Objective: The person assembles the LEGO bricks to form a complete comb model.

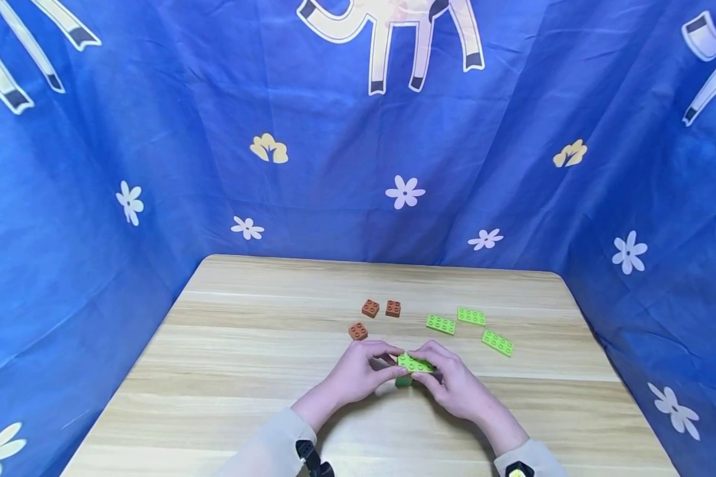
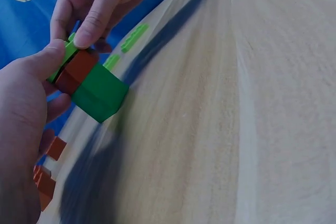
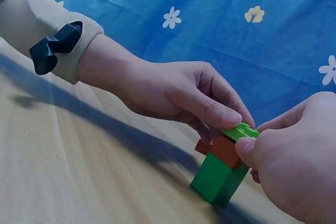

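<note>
The left hand [image 1: 362,376] and right hand [image 1: 453,379] pinch opposite ends of the lime brick [image 1: 416,363] over the brown layer [image 3: 224,150] and green block [image 3: 218,178], at the counter [image 1: 215,371]'s near middle, apparently keeping it level.

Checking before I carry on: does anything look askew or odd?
One thing, perhaps: in the left wrist view, a dark gap shows between the top lime brick and the brown brick beneath, so it may not be fully seated. No damage or spill stands out.
</note>
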Tool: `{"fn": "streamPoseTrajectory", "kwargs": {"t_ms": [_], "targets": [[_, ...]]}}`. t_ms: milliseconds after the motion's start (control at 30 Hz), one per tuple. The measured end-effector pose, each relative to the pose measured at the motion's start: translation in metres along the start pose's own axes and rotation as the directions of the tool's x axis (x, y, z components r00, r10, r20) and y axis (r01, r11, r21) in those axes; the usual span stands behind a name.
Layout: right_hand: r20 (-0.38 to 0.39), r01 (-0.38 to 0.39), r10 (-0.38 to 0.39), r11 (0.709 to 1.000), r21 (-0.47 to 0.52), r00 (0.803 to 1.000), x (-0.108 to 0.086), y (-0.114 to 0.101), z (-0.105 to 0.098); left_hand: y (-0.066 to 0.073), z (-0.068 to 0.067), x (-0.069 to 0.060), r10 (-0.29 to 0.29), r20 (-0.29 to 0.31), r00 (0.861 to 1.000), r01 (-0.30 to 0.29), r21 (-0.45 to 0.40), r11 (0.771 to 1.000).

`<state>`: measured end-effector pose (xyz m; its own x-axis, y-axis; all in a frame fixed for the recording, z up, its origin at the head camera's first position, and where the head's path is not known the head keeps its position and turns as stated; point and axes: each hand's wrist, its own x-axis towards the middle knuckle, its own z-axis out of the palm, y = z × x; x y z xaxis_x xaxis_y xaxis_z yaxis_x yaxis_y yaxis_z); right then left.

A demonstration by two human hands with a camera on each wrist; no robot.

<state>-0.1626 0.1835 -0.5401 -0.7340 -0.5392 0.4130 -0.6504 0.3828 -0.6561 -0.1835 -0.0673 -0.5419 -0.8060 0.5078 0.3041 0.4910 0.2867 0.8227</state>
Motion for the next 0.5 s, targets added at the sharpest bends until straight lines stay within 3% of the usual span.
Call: {"fn": "streamPoseTrajectory", "kwargs": {"t_ms": [300, 500], "targets": [[0.016, -0.013, 0.013, 1.0, 0.017, 1.0, 0.002, -0.0002, -0.0007, -0.0004, -0.0024, 0.0007, 0.012, 0.034, 0.999, -0.018, 0.172, 0.985], [0.031, -0.034, 0.033, 0.999, 0.015, 0.999, 0.0029, -0.0006, -0.0028, 0.0007, -0.0035, 0.0032, 0.039, 0.054, 0.998, -0.05, 0.225, 0.973]]}}
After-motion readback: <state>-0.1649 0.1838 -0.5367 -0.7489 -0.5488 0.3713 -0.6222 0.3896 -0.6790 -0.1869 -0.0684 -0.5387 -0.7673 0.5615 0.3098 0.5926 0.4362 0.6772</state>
